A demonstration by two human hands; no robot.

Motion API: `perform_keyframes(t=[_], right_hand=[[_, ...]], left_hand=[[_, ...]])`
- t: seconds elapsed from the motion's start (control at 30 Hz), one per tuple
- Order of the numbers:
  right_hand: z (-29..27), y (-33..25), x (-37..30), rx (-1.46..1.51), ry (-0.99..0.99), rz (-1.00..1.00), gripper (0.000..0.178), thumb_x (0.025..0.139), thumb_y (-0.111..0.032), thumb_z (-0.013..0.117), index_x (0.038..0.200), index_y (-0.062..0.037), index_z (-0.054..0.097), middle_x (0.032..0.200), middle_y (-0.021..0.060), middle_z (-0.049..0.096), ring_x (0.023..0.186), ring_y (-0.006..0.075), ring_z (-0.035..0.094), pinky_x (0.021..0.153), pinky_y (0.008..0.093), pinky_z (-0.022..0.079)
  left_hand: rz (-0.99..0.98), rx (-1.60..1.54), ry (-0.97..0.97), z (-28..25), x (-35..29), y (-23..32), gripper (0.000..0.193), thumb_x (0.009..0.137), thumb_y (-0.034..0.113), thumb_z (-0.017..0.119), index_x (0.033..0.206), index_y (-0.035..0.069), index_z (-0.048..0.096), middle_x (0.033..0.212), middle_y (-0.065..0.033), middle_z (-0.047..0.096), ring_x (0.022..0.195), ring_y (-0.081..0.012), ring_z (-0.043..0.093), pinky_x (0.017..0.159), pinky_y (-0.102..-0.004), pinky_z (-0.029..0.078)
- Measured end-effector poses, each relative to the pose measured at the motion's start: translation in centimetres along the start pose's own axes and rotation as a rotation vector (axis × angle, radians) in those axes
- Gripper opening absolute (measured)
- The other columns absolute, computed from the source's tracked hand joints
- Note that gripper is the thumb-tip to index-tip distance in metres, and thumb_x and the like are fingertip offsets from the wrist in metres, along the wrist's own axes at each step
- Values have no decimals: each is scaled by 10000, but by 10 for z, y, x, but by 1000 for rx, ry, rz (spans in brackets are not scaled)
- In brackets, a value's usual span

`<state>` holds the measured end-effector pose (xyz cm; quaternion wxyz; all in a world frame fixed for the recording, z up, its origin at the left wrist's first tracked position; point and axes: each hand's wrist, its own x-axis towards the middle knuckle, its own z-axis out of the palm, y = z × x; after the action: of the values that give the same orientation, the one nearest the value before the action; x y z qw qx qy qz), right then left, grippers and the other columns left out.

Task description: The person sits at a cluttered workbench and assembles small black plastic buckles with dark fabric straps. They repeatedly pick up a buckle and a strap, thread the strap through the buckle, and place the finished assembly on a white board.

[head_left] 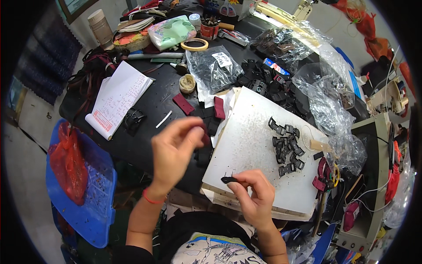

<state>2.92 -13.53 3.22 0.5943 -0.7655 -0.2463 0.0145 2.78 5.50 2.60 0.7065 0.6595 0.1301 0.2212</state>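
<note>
My right hand pinches a small black piece with thin pins standing up from it, over the near edge of a white board. To its upper left, my left hand is closed, fingers curled, with a maroon strap piece at the fingertips, partly hidden by them. Further maroon strap pieces, one on the left and one by the board, lie just beyond that hand among black pieces. Several black buckles are heaped on the board's right half.
A larger pile of black parts and clear plastic bags lie behind the board. An open notepad, a tape roll and a red can stand about the dark table. At left, a blue plastic tray holds a red bag.
</note>
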Motion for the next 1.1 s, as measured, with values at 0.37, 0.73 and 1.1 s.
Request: perform_keyframes(t=[0.37,0.73,1.1], right_hand=[[3,2,3,119,52,80,130,820,-3,653,947,-5,622,838,58,591,616,77,499,540,212,395],[1,-4,7,461,66,347,239,860,9,614,1090,-8,551,908,39,576,713,70,525,644,208,445],[-1,5,-8,422,127,260,375,811,21,669,1100,-31,435,943,56,542,791,82,540,700,210,445]], left_hand=[[-158,-67,-222,26,-51,10,239,954,125,510,1060,-51,631,921,-111,687,830,-116,643,743,-247,527],[74,64,-335,19,-47,8,249,832,63,664,1071,-5,651,976,-127,693,859,-125,664,755,-234,518],[-190,-610,-224,27,-60,-1,307,880,-42,563,1181,-14,509,1056,-111,602,980,-163,604,846,-285,517]])
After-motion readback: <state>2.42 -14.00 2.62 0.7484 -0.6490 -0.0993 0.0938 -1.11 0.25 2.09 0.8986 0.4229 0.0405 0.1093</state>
